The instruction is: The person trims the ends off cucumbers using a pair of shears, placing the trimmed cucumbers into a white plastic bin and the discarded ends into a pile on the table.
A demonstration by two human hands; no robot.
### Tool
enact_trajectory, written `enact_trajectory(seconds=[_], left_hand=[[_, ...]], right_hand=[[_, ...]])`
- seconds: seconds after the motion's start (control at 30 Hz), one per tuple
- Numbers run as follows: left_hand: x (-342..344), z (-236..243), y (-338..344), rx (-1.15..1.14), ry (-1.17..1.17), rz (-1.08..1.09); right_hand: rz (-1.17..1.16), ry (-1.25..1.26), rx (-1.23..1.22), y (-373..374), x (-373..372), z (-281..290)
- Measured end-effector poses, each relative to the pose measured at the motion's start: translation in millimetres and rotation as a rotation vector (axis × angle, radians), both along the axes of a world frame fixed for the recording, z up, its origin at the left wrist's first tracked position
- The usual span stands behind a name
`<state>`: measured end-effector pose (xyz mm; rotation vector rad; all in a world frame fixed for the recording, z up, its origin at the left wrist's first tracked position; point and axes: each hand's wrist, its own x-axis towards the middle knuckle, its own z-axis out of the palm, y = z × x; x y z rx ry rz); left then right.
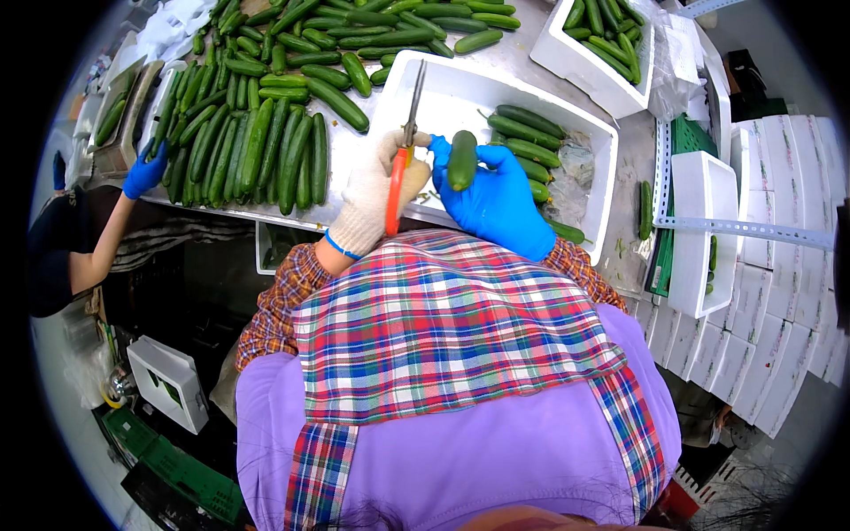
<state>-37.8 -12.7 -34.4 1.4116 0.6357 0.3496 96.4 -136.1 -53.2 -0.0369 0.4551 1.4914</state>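
Observation:
My left hand [379, 196], in a cream knit glove, is closed around the orange-handled scissors [396, 195], whose long dark blades point away from me. My right hand [498, 202], in a blue glove, pinches a single cucumber [462, 160] by its side, just right of the scissors. Both hands are over the near side of a white foam box [567, 108]. Inside that box, beyond my right hand, several cucumbers [524, 133] lie side by side next to crumpled clear plastic [575, 165].
Many loose cucumbers [257, 155] cover the metal table on the left. Another foam box [542, 55] at the back right holds more cucumbers. A co-worker's blue-gloved hand [143, 173] touches the pile's left edge. Stacked white cartons [761, 292] stand at the right, past a perforated metal strip [744, 228].

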Motion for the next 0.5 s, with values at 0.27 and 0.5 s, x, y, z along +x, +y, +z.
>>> enact_trajectory(seconds=[0.27, 0.5], left_hand=[[-24.2, -14.6, 15.0, 0.075, -0.138, 0.045], [-61.4, 5.3, 3.0, -0.035, 0.013, 0.034]], right_hand=[[-0.035, -0.129, 0.072, 3.4, 11.3, -0.1], [0.189, -0.749, -0.036, 30.3, -14.0, 20.7]])
